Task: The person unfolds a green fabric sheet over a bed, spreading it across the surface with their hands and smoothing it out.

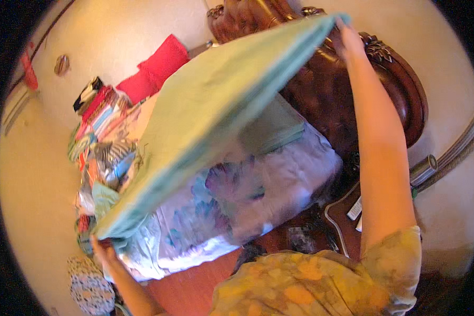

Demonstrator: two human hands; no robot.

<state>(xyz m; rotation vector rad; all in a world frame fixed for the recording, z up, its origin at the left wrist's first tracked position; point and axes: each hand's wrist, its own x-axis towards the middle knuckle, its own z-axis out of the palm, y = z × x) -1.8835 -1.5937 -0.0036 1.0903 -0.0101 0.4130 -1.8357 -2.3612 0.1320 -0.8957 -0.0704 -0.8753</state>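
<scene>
My right hand (349, 37) grips one corner of a green cloth (205, 94), raised up near the carved headboard. At the lower left, my left hand (104, 251) is closed on another corner of the same cloth. Stretched between both hands, the cloth slants across the view, its near edge blurred. Below it lies a floral bedsheet (237, 181) in pale lilac with purple and teal flowers. A folded green cloth (276, 128) rests on that sheet, partly hidden by the raised one.
A dark carved wooden headboard (395, 87) stands at the upper right. Folded clothes and plastic-wrapped items (114, 158) are heaped along the left side, with red cushions (154, 71) behind. A white cable (333, 221) runs at the right beside a metal cylinder (423, 170).
</scene>
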